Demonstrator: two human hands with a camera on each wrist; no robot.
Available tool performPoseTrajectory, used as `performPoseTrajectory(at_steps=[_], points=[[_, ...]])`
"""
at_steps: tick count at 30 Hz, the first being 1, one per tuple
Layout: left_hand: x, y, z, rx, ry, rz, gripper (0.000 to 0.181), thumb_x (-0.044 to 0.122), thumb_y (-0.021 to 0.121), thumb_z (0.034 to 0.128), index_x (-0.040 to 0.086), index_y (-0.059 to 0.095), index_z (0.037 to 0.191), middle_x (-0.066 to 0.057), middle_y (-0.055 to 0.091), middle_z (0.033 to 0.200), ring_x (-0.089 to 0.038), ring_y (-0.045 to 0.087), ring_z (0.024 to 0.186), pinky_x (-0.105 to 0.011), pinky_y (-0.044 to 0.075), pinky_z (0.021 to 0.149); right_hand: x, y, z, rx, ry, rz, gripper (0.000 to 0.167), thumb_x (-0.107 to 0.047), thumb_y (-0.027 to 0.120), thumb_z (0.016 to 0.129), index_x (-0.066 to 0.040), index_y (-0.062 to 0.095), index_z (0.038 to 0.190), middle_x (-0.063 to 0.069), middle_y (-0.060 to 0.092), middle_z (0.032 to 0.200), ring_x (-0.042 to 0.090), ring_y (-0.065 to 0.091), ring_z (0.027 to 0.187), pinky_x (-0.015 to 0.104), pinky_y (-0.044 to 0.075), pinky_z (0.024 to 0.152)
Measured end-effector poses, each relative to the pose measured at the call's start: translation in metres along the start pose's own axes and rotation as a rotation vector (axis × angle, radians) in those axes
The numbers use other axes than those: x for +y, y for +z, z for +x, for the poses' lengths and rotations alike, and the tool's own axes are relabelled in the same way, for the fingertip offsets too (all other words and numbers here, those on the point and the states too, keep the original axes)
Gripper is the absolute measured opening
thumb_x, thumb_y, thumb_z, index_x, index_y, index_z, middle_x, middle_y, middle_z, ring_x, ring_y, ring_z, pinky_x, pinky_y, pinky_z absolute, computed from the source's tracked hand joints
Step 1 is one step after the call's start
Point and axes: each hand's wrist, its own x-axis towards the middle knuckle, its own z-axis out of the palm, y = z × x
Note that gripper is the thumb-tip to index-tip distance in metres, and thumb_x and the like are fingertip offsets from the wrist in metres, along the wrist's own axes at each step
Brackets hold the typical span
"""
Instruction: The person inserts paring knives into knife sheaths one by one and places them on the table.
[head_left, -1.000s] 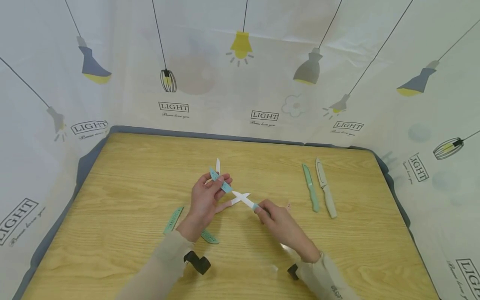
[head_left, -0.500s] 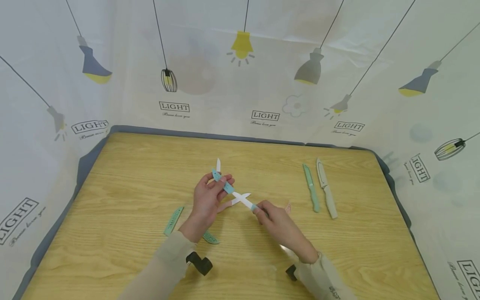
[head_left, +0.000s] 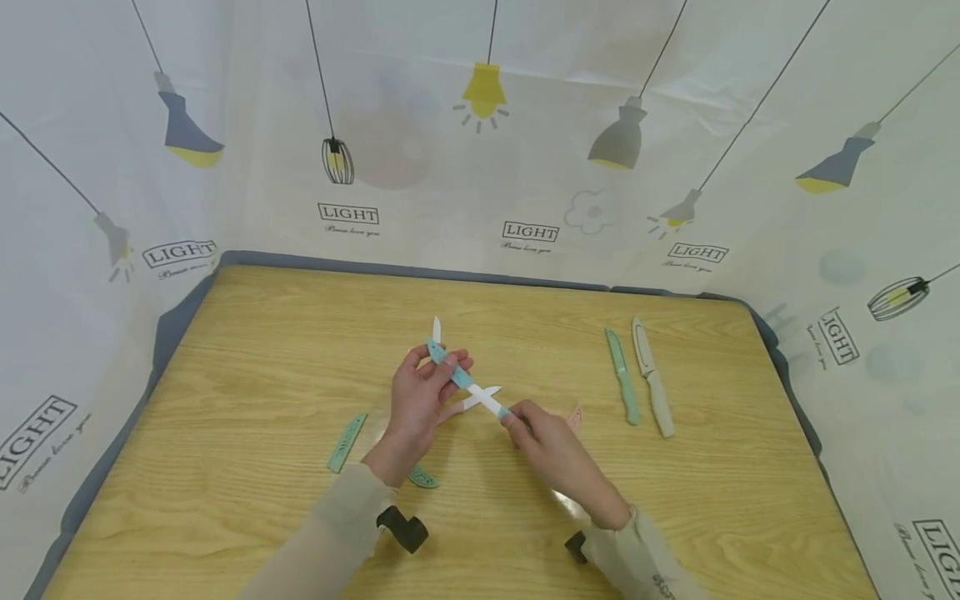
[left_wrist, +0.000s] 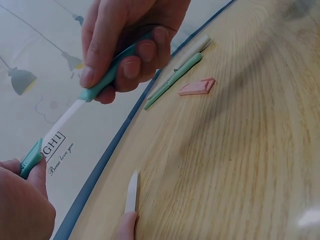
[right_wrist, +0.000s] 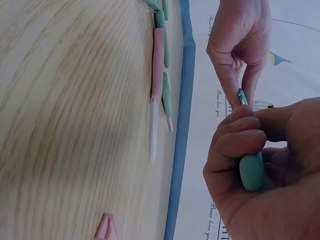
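Note:
In the head view, my left hand (head_left: 415, 398) pinches a light-blue blade sheath (head_left: 450, 363) between thumb and fingers. My right hand (head_left: 558, 446) grips the blue-green handle (left_wrist: 112, 70) of a small knife with a white blade (head_left: 487, 401). The blade's tip end is inside the sheath's mouth, while the part near the handle stays bare. Both are held above the table. Below them lies a pink-handled knife (left_wrist: 132, 200) with a bare white blade. Another white blade (head_left: 437, 329) shows beyond my left hand, its handle mostly hidden.
A pink sheath (left_wrist: 197, 87) lies beyond my right hand. Farther right are a green knife (head_left: 622, 375) and a cream knife (head_left: 654, 375), side by side. Two green sheaths (head_left: 347, 442) lie near my left forearm, one partly covered. A printed curtain surrounds the wooden table (head_left: 247, 375).
The sheath and the knife have come together: a gap at first, then the tip in the mouth, now less blade showing. My right hand has shifted slightly left, my left slightly right.

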Motion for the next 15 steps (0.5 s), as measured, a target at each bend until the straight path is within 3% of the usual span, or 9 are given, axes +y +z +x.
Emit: performPoseTrajectory(at_steps=[15], points=[[-0.0079,0.0067,-0.0049,-0.060,0.012,0.004,0.029,0.003,0.062,0.1036,-0.001,0.050,0.130,-0.024,0.070,0.122,-0.026,0.073,0.110,-0.035,0.059,0.096,-0.0045,0.0051,0.0043,0.031,0.015,0.006,0.027,-0.025,0.050,0.112,-0.001,0.061,0.107,-0.004,0.050,0.073,0.003,0.035,0.054,0.021,0.032,0.047]])
